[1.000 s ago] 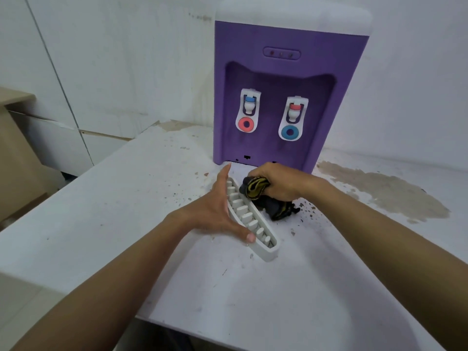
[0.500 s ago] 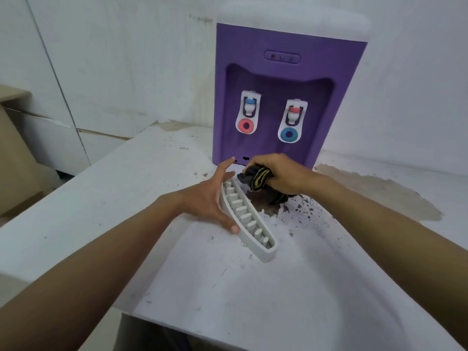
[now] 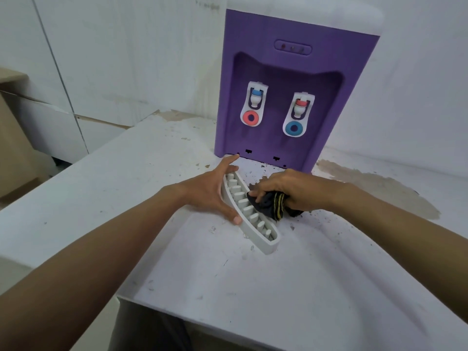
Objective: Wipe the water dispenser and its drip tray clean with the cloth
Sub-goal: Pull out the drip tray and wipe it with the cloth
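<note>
A purple water dispenser (image 3: 291, 79) with a white top stands at the back of the white table, with two taps on its front. Its white slotted drip tray (image 3: 255, 226) is off the dispenser and stands tilted on its edge on the table in front. My left hand (image 3: 210, 191) holds the tray along its left side, thumb and fingers spread around it. My right hand (image 3: 286, 188) grips a dark cloth with yellow stripes (image 3: 272, 206) and presses it against the tray's slotted face near its middle.
The white table (image 3: 253, 287) is speckled with dark dirt around the tray, and a brown stain (image 3: 379, 191) spreads at the right. White walls stand behind. A brown cardboard box (image 3: 15, 153) sits at the left beyond the table edge.
My right hand has slid the cloth from the tray's far end toward its middle. My left hand still holds the tray on edge.
</note>
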